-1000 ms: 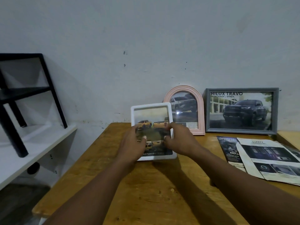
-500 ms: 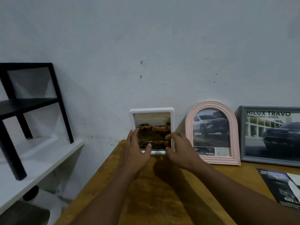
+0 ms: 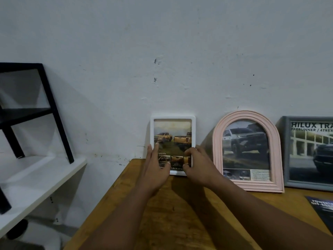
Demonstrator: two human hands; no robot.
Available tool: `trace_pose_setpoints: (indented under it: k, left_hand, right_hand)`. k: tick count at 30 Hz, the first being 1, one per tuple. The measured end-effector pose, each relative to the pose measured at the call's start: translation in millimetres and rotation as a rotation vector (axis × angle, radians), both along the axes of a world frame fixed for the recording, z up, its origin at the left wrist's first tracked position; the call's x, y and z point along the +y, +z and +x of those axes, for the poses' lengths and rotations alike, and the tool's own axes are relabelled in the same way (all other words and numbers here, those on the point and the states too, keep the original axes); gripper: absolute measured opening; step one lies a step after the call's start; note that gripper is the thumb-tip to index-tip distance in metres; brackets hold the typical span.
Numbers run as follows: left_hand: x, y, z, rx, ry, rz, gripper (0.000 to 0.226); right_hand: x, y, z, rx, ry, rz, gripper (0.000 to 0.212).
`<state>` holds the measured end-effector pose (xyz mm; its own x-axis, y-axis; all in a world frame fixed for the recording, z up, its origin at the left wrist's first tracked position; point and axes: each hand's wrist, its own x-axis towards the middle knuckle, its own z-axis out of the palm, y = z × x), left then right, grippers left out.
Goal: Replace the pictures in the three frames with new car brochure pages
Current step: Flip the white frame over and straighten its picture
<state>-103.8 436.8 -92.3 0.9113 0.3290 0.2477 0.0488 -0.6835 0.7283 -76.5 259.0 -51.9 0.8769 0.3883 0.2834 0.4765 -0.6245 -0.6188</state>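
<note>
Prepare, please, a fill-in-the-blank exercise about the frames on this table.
1. The left hand and right hand touch the white frame, left of the ___ arched frame.
2. The grey frame reads "___ TRA".
3. A dark brochure lies on the wooden ___.
Missing: pink; HILUX; table.

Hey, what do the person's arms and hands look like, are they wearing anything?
The left forearm and right forearm are bare to the picture's edge, with no sleeves showing. The left hand and right hand wear no gloves; no rings, watch or bracelet are visible.
</note>
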Motion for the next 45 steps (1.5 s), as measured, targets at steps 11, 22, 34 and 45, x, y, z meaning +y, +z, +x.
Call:
trace_pose_setpoints:
  k: [11, 22, 34, 45]
  left_hand:
    - [-39, 23, -45, 0.123, -0.071, 0.058, 0.081]
    - [-166, 20, -135, 0.21, -0.242, 0.03, 0.065]
    - [-264, 6, -188, 0.221, -0.376, 0.155, 0.054]
    - [-299, 14, -185, 0.239, -0.423, 0.211, 0.056]
  right_hand:
    - [-36, 36, -38, 0.083, 0.037, -0.11, 0.044]
    - [-173, 32, -131, 0.152, -0.04, -0.318, 0.029]
    - [-268, 2, -205, 0.295, -0.028, -0.525, 0.043]
    - [-317, 20, -222, 0.207, -0.134, -0.414, 0.031]
